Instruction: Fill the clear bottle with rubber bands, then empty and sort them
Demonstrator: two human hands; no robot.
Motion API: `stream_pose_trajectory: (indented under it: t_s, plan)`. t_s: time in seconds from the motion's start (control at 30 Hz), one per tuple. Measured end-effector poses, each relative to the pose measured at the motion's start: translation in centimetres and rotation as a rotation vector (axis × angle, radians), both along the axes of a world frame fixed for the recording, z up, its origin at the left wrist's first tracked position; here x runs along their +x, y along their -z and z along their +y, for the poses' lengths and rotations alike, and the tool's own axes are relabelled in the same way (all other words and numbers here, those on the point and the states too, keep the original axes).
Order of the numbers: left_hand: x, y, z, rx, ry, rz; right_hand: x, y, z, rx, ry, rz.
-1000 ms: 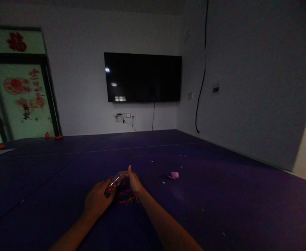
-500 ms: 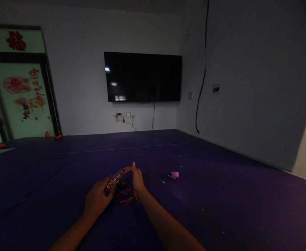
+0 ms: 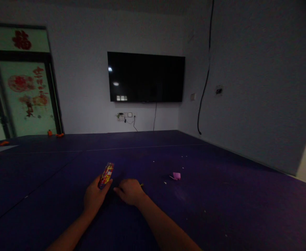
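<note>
My left hand [image 3: 94, 196] is closed around a small clear container [image 3: 106, 176] with red, yellow and purple contents. It is held tilted above the purple surface, its top end leaning away from me. To its right, my right hand [image 3: 130, 192] is low over the surface, back up and fingers curled under. Whatever those fingers hold is hidden. A small yellow bit [image 3: 142, 184] shows beside the right knuckles; the hand covers the spot where thin coloured loops lay.
A crumpled pink piece [image 3: 176, 176] lies to the right on the purple surface [image 3: 220, 209], with scattered white specks. Orange items [image 3: 60, 135] are at the far left near a door [image 3: 27, 90]. A television [image 3: 146, 77] hangs on the far wall, and a black cable [image 3: 203, 90] dangles at right.
My left hand has turned the container more upright and shifted slightly left. My right hand has gone from raised and spread to curled and lowered over the coloured loops, hiding them.
</note>
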State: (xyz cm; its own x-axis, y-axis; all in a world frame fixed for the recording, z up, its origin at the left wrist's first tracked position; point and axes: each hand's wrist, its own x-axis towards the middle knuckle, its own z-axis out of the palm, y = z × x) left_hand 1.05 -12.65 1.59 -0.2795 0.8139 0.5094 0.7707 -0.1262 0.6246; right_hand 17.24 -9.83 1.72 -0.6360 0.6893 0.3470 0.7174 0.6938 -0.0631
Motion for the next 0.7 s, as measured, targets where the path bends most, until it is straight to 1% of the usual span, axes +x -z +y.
stream_pose_trajectory:
  t_s: [0.07, 0.1, 0.17, 0.23, 0.27, 0.33, 0.4, 0.47, 0.53, 0.6, 0.7]
  plan:
    - [0.1, -0.1, -0.1, -0.016, -0.006, 0.020, -0.2, -0.7, -0.5, 0.017, 0.075, -0.036]
    - [0.1, -0.1, -0.1, -0.021, -0.006, 0.029, -0.3, -0.8, -0.6, 0.035, 0.078, -0.038]
    - [0.1, -0.1, -0.1, -0.025, -0.006, 0.035, -0.6, -0.9, -0.8, 0.083, -0.006, -0.034]
    - [0.0, 0.0, 0.0, -0.023, -0.007, 0.027, -1.0, -0.5, -0.9, 0.131, -0.149, -0.059]
    - [0.0, 0.0, 0.1, -0.021, -0.012, 0.018, -1.2, -0.3, -1.0, 0.146, -0.199, -0.083]
    - [-0.1, 0.1, 0.2, -0.027, -0.022, 0.003, -1.6, 0.1, -1.0, 0.149, -0.215, -0.151]
    - [-0.2, 0.2, 0.3, -0.034, -0.032, -0.008, -1.9, 0.1, -1.0, 0.126, -0.138, -0.211]
    - [-0.3, 0.2, 0.3, -0.034, -0.033, -0.019, -2.1, 0.0, -1.1, 0.076, -0.020, -0.238]
    - [-0.2, 0.2, 0.2, -0.023, -0.022, -0.026, -1.8, -0.1, -1.2, 0.023, 0.100, -0.202]
    - [-0.1, 0.1, 0.1, -0.010, -0.006, -0.022, -1.1, 0.1, -1.2, -0.003, 0.210, -0.069]
    - [0.2, 0.1, -0.1, 0.007, 0.015, -0.005, 0.6, 1.2, -0.9, -0.020, 0.385, 0.249]
